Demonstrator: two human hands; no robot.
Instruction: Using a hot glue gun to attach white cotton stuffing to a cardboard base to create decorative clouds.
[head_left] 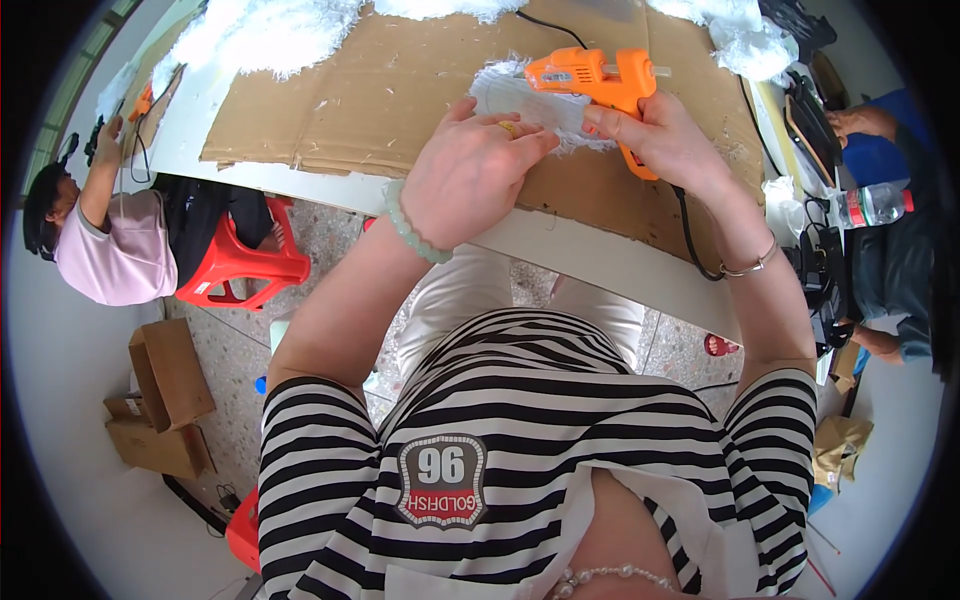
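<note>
My right hand (660,140) grips the handle of an orange hot glue gun (625,85). Its nozzle points left, over a white fluffy-edged piece (500,92) lying on a cardboard sheet (370,110). A pale glue stick (660,71) pokes out of the gun's back end. My left hand (475,170) rests at the near edge of the white piece, fingers stretched out, with a ring and a pale bead bracelet showing. The undersides of its fingers are hidden. From the gun's handle a black cord (685,215) drops toward the table's front edge.
White fluffy stuffing (275,35) is heaped at the far left, and more white fluff (750,45) at the far right. A plastic bottle (875,207) and black cables lie at the right. One person sits on a red stool (250,260) at left; another is at right.
</note>
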